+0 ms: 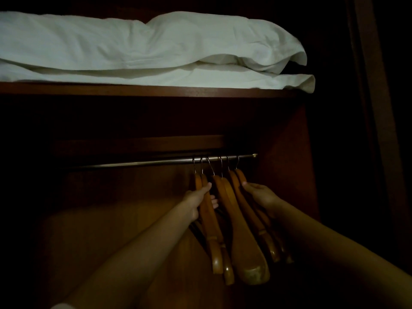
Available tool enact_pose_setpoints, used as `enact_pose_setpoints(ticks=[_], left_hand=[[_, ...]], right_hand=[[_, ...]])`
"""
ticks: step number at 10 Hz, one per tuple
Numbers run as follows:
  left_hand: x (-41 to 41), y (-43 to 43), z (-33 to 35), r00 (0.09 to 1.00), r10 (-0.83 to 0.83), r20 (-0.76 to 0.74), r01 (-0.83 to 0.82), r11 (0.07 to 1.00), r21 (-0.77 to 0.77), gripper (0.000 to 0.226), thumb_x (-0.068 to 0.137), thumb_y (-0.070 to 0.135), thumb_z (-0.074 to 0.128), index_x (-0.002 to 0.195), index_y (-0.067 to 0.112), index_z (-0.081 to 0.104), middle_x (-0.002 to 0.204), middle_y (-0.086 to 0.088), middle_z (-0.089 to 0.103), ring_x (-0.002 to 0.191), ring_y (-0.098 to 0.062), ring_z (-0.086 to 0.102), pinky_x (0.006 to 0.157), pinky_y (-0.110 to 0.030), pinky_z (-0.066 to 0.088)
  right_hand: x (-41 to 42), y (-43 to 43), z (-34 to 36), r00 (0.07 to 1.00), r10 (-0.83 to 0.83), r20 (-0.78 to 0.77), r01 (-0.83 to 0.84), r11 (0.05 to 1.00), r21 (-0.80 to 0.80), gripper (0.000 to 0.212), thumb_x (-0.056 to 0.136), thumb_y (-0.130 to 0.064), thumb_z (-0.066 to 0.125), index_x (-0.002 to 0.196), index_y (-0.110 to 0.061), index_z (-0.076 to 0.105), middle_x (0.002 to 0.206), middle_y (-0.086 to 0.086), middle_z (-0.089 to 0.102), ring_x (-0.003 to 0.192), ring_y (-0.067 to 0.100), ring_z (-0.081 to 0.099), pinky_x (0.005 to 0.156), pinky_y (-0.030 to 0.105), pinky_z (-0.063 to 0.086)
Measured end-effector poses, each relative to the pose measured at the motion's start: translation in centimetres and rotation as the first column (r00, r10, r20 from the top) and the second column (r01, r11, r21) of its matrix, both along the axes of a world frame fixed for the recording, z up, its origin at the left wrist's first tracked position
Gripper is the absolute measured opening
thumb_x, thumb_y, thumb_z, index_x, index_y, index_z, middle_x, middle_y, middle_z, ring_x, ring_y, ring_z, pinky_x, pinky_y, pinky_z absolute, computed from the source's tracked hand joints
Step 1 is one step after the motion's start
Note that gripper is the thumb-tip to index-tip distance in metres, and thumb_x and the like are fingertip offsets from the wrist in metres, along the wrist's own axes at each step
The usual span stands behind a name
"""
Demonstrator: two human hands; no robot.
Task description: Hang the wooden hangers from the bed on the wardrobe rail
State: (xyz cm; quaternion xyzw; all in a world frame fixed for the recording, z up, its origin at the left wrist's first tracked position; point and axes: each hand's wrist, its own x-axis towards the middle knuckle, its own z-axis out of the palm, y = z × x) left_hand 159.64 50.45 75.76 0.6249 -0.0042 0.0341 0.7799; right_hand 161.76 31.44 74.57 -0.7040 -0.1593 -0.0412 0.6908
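Several wooden hangers hang by metal hooks from the right end of the wardrobe rail, bunched close together inside the dark wardrobe. My left hand wraps around the two leftmost hangers, thumb on top and fingertips showing on their far side. My right hand holds the upper arm of the rightmost hangers just below their hooks. The bed is out of view.
A wooden shelf runs above the rail and carries folded white pillows or bedding. The wardrobe's right side wall stands close to the last hanger. The rail's left stretch lies in shadow.
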Motion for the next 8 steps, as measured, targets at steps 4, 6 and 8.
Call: enact_pose_setpoints(ticks=[4, 6, 8], left_hand=[[-5.3, 0.6, -3.9, 0.997, 0.044, 0.07, -0.069, 0.911, 0.406, 0.069, 0.078, 0.042, 0.073, 0.135, 0.01, 0.051, 0.134, -0.011, 0.06, 0.126, -0.027, 0.055, 0.112, -0.045, 0.036], [-11.1, -1.0, -6.0, 0.983, 0.064, 0.171, -0.136, 0.881, 0.452, 0.05, 0.091, 0.03, 0.061, 0.133, 0.006, 0.053, 0.132, -0.009, 0.06, 0.119, -0.024, 0.058, 0.09, -0.03, 0.042], [-17.4, -2.4, -9.8, 0.879, 0.263, 0.398, -0.414, 0.835, 0.363, 0.085, 0.089, 0.034, 0.062, 0.155, 0.016, 0.012, 0.156, -0.006, 0.033, 0.14, -0.023, 0.037, 0.102, -0.028, 0.034]], right_hand=[[-4.2, -2.4, -3.4, 0.998, 0.053, -0.019, -0.056, 0.985, -0.164, 0.033, 0.094, -0.047, 0.046, 0.108, -0.022, 0.064, 0.106, 0.006, 0.069, 0.099, 0.024, 0.066, 0.09, 0.041, 0.05], [-8.5, -3.6, -7.4, 0.999, 0.028, 0.033, -0.024, 0.995, -0.1, 0.035, 0.097, -0.038, 0.046, 0.124, -0.02, 0.058, 0.106, 0.003, 0.07, 0.09, 0.017, 0.067, 0.075, 0.031, 0.055], [-13.7, -2.2, -12.4, 0.981, -0.179, 0.074, 0.169, 0.978, 0.123, 0.053, 0.096, -0.051, 0.034, 0.142, -0.026, 0.044, 0.145, 0.001, 0.049, 0.136, 0.022, 0.041, 0.114, 0.047, 0.028]])
